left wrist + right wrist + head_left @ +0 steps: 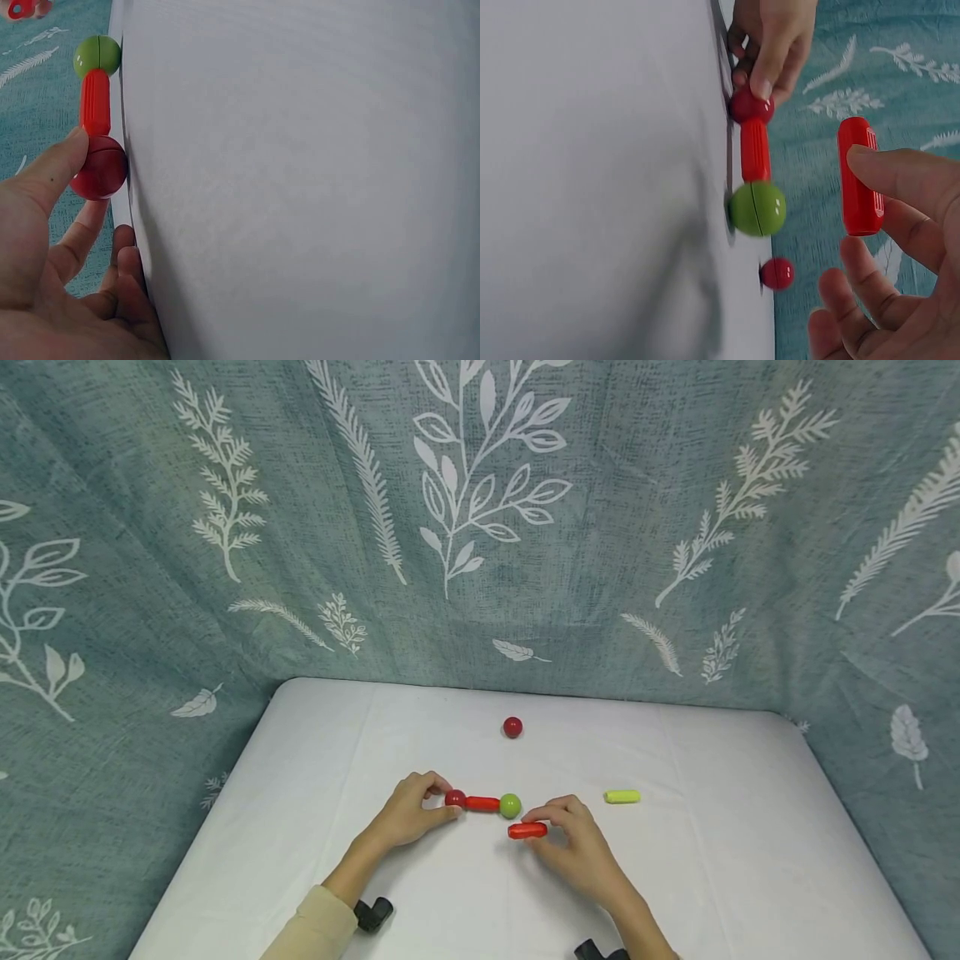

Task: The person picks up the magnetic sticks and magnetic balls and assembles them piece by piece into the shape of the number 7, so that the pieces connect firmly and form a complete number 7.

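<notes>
My left hand pinches a dark red ball between thumb and finger. That ball is joined in a row to a red ribbed rod, and a green ball sits at the rod's other end. Just right of and nearer than the green ball, my right hand holds a second red rod between thumb and fingers. In the right wrist view this rod is apart from the joined row.
A loose dark red ball lies farther back on the white table. To the right lies a yellow-green rod. A leaf-patterned curtain hangs behind the table. Black wrist camera mounts show at the forearms.
</notes>
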The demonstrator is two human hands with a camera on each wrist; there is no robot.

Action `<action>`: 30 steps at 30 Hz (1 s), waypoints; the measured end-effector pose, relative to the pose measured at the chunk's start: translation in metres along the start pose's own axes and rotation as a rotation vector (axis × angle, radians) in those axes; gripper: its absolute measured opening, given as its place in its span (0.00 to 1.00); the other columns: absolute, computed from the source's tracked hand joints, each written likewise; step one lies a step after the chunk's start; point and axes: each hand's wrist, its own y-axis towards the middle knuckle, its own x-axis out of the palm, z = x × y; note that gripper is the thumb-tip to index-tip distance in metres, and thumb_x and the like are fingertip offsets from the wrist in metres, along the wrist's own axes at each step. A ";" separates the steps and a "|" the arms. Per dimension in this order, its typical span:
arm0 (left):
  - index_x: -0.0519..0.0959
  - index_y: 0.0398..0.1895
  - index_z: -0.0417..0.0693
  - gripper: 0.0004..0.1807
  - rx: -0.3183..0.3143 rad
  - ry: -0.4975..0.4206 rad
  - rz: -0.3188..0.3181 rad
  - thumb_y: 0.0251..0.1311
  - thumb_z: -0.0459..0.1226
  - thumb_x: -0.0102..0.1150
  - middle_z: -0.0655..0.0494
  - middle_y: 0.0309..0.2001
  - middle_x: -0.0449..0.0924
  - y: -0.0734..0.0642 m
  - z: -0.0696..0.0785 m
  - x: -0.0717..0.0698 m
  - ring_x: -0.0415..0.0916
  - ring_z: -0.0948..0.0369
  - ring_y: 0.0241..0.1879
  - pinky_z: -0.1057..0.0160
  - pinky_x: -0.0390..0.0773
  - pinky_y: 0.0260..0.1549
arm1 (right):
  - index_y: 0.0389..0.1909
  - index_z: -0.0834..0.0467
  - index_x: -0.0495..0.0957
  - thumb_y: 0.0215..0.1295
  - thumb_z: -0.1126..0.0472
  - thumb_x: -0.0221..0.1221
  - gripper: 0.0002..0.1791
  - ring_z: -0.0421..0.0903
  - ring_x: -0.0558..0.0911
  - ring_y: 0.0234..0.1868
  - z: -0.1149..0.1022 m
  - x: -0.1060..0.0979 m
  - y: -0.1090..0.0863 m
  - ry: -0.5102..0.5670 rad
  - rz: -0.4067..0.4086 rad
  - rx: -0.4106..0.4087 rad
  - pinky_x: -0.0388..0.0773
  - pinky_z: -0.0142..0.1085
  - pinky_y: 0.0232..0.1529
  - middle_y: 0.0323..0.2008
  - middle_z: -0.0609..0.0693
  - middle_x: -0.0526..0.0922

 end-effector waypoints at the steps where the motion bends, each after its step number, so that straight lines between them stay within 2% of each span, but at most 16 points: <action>1: 0.80 0.45 0.57 0.18 0.003 0.001 0.002 0.56 0.50 0.73 0.56 0.45 0.75 0.000 0.000 0.000 0.69 0.57 0.48 0.52 0.74 0.46 | 0.41 0.41 0.85 0.55 0.66 0.73 0.18 0.44 0.73 0.49 -0.002 0.003 0.001 -0.001 -0.012 0.001 0.73 0.52 0.51 0.44 0.42 0.74; 9: 0.81 0.44 0.58 0.17 0.000 0.001 0.011 0.55 0.51 0.73 0.57 0.45 0.76 0.001 0.000 0.000 0.70 0.57 0.48 0.53 0.74 0.45 | 0.42 0.41 0.84 0.57 0.63 0.73 0.16 0.43 0.72 0.51 -0.013 0.026 0.005 0.007 -0.107 -0.049 0.73 0.46 0.51 0.45 0.41 0.72; 17: 0.80 0.45 0.56 0.18 0.033 -0.002 0.002 0.56 0.51 0.73 0.55 0.46 0.75 0.001 -0.001 -0.001 0.70 0.56 0.48 0.51 0.74 0.46 | 0.43 0.41 0.84 0.59 0.60 0.72 0.14 0.43 0.71 0.50 -0.016 0.043 0.008 0.029 -0.158 -0.100 0.72 0.42 0.50 0.43 0.39 0.72; 26: 0.80 0.45 0.55 0.18 0.047 -0.012 -0.007 0.57 0.51 0.72 0.54 0.46 0.75 0.001 0.000 -0.002 0.70 0.55 0.48 0.51 0.73 0.45 | 0.43 0.42 0.84 0.58 0.63 0.71 0.15 0.43 0.72 0.51 -0.013 0.063 0.010 0.008 -0.219 -0.116 0.70 0.43 0.54 0.45 0.37 0.73; 30: 0.80 0.45 0.56 0.19 0.043 -0.006 -0.005 0.57 0.53 0.71 0.54 0.46 0.75 0.001 -0.001 -0.002 0.70 0.55 0.48 0.52 0.73 0.45 | 0.42 0.42 0.84 0.58 0.63 0.70 0.15 0.45 0.72 0.49 -0.012 0.069 0.011 0.018 -0.253 -0.104 0.70 0.41 0.51 0.43 0.39 0.73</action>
